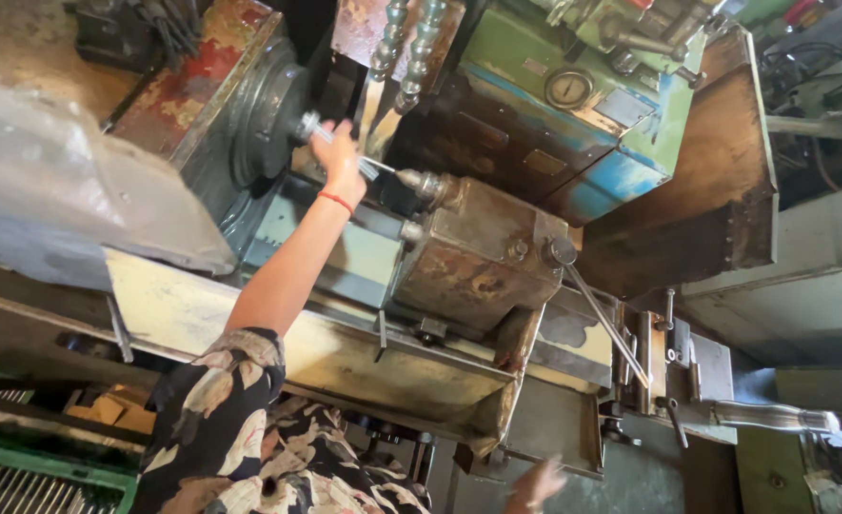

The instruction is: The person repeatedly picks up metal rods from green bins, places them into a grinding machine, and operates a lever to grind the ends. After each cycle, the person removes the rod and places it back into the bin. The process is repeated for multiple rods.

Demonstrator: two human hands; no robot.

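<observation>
Loading looks underway: left hand grips a slim silver metal rod at the grey round lathe chuck, right hand hangs blurred, grip unclear; seating it squarely comes next.

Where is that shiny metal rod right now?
In the head view, upper left of centre: the metal rod runs between the lathe chuck and the rusty tailstock, gripped by the left hand.

Left hand on metal rod
</observation>
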